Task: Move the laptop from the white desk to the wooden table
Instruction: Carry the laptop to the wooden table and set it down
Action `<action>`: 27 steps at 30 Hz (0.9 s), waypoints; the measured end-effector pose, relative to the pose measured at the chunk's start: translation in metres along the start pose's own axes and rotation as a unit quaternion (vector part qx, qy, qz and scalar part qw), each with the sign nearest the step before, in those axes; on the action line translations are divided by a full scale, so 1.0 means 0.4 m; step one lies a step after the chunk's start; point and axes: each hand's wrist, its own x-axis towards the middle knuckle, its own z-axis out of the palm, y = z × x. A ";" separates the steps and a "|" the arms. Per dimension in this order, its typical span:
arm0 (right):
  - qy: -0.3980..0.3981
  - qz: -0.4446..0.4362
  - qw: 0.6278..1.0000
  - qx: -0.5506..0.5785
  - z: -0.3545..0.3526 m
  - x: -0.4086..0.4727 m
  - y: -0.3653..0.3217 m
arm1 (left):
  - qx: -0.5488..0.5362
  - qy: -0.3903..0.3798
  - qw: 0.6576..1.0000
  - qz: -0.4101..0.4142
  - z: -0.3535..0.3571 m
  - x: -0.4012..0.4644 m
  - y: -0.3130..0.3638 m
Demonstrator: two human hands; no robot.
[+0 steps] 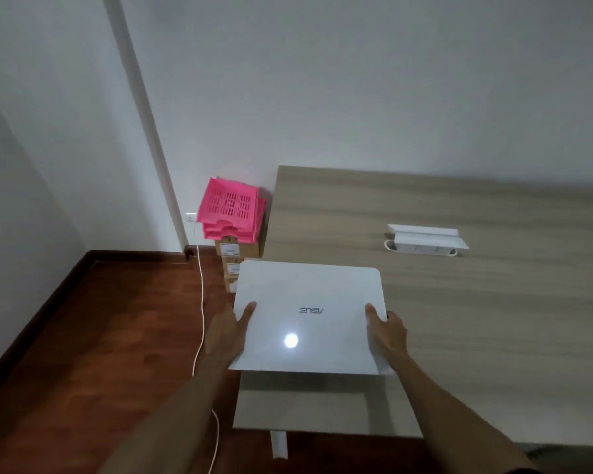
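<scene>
Closed laptop (308,319), long axis crosswise, clasped at its side edges by left hand (231,331) and right hand (386,331), above the wooden table (476,302) near-left corner.

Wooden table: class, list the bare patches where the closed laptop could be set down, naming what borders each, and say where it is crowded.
The wooden table is bare from its near-left corner, under the held laptop, across to the right. A bare strip also runs between the wall and the white power-socket box. Only the patch around that box is taken. Left hand and right hand grip the laptop's sides.
</scene>
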 end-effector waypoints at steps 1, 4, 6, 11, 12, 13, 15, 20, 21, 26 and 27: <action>-0.004 0.008 1.000 -0.007 0.009 0.030 0.002 | 0.003 -0.004 1.000 -0.010 0.021 0.022 -0.004; -0.022 0.033 0.999 -0.015 0.039 0.110 0.018 | 0.034 -0.004 0.998 -0.045 0.081 0.097 -0.037; -0.012 0.043 0.999 -0.029 0.059 0.151 0.024 | 0.057 -0.020 0.995 -0.076 0.123 0.157 -0.070; -0.009 0.064 0.997 -0.038 0.106 0.230 0.063 | 0.100 -0.029 0.989 -0.109 0.206 0.249 -0.131; -0.011 0.069 0.997 -0.037 0.114 0.242 0.070 | 0.104 -0.031 0.988 -0.109 0.219 0.261 -0.142; -0.014 0.073 0.997 -0.036 0.120 0.252 0.074 | 0.100 -0.036 0.988 -0.110 0.236 0.276 -0.164; -0.016 0.075 0.996 -0.039 0.129 0.268 0.079 | 0.083 -0.045 0.988 -0.120 0.265 0.299 -0.202; -0.025 0.067 0.996 -0.058 0.132 0.298 0.088 | 0.127 -0.041 0.984 -0.119 0.261 0.305 -0.152; -0.028 0.064 0.995 -0.066 0.133 0.300 0.092 | 0.137 -0.037 0.984 -0.106 0.258 0.306 -0.144; -0.045 0.047 0.989 -0.129 0.126 0.312 0.107 | 0.149 -0.050 0.984 -0.081 0.261 0.315 -0.128; -0.054 0.040 0.986 -0.154 0.122 0.318 0.104 | 0.146 -0.052 0.984 -0.082 0.262 0.317 -0.127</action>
